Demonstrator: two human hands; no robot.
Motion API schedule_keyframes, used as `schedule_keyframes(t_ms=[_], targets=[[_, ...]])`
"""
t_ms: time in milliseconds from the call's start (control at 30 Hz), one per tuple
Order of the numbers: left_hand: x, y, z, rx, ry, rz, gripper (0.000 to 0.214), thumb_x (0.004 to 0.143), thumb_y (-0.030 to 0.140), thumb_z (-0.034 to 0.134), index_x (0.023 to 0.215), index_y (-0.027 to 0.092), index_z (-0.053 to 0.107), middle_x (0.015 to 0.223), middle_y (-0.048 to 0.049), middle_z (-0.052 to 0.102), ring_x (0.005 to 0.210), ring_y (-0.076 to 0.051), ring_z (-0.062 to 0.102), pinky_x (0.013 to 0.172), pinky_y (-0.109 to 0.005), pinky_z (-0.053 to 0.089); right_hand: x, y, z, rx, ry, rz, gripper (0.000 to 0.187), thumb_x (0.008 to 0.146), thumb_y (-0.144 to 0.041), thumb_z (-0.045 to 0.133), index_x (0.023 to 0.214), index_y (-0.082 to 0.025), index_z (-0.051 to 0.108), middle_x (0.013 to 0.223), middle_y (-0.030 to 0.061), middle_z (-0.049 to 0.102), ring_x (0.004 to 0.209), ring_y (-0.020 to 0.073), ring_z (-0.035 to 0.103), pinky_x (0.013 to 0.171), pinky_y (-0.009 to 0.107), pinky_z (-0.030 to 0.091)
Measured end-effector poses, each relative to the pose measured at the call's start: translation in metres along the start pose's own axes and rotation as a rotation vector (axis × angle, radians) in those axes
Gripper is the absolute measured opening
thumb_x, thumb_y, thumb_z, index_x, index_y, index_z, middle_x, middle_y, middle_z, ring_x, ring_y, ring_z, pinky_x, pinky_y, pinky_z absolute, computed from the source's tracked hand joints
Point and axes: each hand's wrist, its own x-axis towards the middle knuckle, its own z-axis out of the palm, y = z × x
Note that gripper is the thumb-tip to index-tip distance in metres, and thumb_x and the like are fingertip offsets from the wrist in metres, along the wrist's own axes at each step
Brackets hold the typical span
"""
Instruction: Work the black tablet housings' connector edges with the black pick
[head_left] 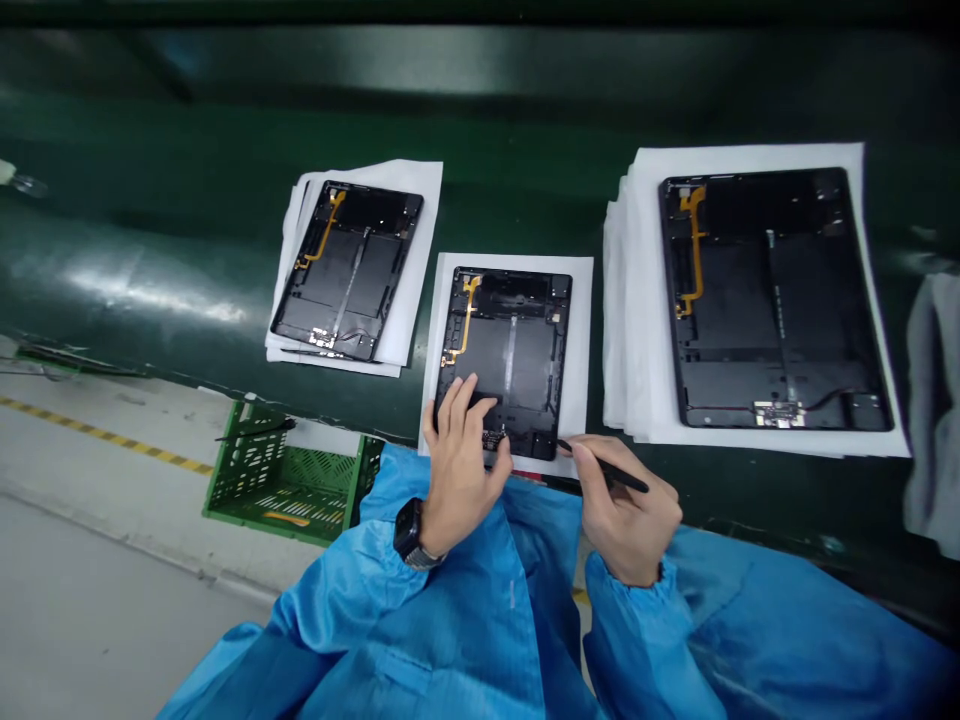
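Observation:
An opened black tablet (510,350) with an orange flex cable lies on a white sheet (581,340) on the dark green belt, right in front of me. My left hand (459,455) rests on its lower left corner, fingers pressed on the casing near the bottom connector. My right hand (626,505) is closed on a thin black stick tool (604,465) whose tip points at the tablet's lower right edge. Both arms wear blue sleeves, and a black watch (409,532) sits on the left wrist.
Another opened tablet (346,270) lies on stacked white sheets to the left, a larger-looking one (772,300) on a stack to the right. A green plastic crate (289,475) stands on the grey floor below the belt's edge. A grey cloth (934,400) is at far right.

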Motion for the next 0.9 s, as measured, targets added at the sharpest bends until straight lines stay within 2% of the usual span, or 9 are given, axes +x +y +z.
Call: schedule_keyframes(t_ms=[133, 900], targets=[[0.0, 0.0, -0.0002, 0.001, -0.004, -0.002, 0.043, 0.095, 0.02, 0.059, 0.136, 0.021, 0.048, 0.162, -0.0139, 0.04, 0.156, -0.028, 0.029, 0.128, -0.054, 0.014, 0.0006, 0.0006, -0.0003, 0.009, -0.051, -0.013, 0.018, 0.09, -0.005, 0.067, 0.093, -0.021, 0.074, 0.088, 0.005, 0.076, 0.086, 0.0226, 0.073, 0.077, 0.038, 0.059], [0.0004, 0.0001, -0.0009, -0.005, -0.008, 0.003, 0.043, 0.095, 0.02, 0.059, 0.136, 0.021, 0.047, 0.162, -0.0144, 0.04, 0.156, -0.028, 0.029, 0.128, -0.056, 0.015, 0.0044, 0.0054, -0.0081, 0.012, -0.1, -0.035, 0.017, 0.09, -0.006, 0.066, 0.093, -0.02, 0.075, 0.094, 0.0084, 0.077, 0.091, 0.0252, 0.074, 0.079, 0.042, 0.062]])
